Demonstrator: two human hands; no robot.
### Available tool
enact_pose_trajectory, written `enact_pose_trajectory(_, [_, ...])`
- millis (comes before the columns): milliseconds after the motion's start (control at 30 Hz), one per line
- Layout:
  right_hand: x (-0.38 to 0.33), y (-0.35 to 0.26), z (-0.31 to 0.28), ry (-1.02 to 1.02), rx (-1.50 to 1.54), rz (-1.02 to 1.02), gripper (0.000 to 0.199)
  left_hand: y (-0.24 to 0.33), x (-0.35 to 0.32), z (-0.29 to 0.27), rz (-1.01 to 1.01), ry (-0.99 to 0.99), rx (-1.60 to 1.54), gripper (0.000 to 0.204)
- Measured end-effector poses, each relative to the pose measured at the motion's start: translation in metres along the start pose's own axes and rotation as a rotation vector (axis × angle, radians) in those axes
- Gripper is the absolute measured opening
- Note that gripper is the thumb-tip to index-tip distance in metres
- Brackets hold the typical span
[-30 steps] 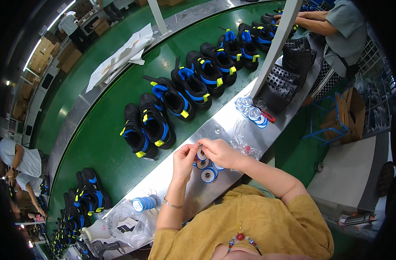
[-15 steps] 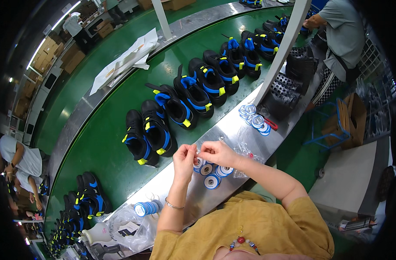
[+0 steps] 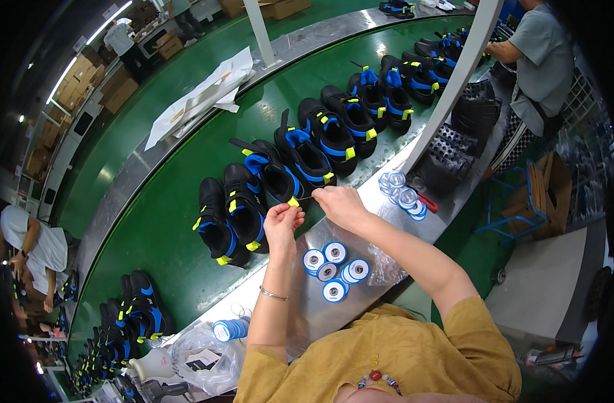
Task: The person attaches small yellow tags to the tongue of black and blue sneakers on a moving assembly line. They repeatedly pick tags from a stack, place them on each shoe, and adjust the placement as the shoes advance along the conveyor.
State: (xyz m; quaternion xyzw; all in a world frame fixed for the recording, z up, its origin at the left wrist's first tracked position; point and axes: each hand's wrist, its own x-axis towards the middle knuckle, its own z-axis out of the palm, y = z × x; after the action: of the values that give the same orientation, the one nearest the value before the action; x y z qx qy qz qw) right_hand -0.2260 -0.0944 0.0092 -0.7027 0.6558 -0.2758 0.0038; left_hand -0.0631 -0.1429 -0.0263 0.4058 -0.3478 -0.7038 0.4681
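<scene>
My left hand (image 3: 284, 226) is closed on the yellow heel tab (image 3: 293, 201) of a black and blue shoe (image 3: 273, 176) standing on the green belt. To its right, my right hand (image 3: 342, 205) has its fingertips pinched together. A thin dark line runs from the tab to these fingertips, too fine to name. Below my hands, several round white discs with blue rims (image 3: 334, 252) lie on the metal ledge (image 3: 290, 285). They carry dark round centres.
More matching shoes (image 3: 327, 134) line the green belt (image 3: 166, 228) on both sides. Blue-rimmed discs (image 3: 406, 197) lie by a red-handled tool (image 3: 426, 203). A clear plastic bag (image 3: 213, 376) and a disc stack (image 3: 231, 329) sit at left. A white post (image 3: 448, 94) rises at right; another person (image 3: 542, 60) stands beyond.
Both hands have moved up from above the discs to the shoe's heel. My left hand has taken hold of the yellow tab. The discs are now uncovered.
</scene>
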Motion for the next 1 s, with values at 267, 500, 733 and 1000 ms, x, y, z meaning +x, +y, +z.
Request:
enact_pose_trajectory(267, [0.015, -0.011, 0.003, -0.129, -0.194, -0.179, 0.011, 0.000, -0.005, -0.002, -0.002, 0.008, -0.013, 0.015])
enact_pose_trajectory(500, [0.013, -0.016, 0.014, -0.134, 0.157, -0.025, 0.022, -0.005, -0.008, -0.013, 0.067, 0.118, 0.121, 0.009])
enact_pose_trajectory(733, [0.023, -0.033, -0.006, -0.091, 0.543, 0.043, 0.018, 0.024, -0.021, -0.006, 0.599, 0.051, 0.354, 0.008])
enact_pose_trajectory(1000, [0.034, -0.034, 0.002, -0.146, 1.104, 0.318, 0.012, 0.024, -0.013, -0.006, 0.439, -0.125, 0.407, 0.004])
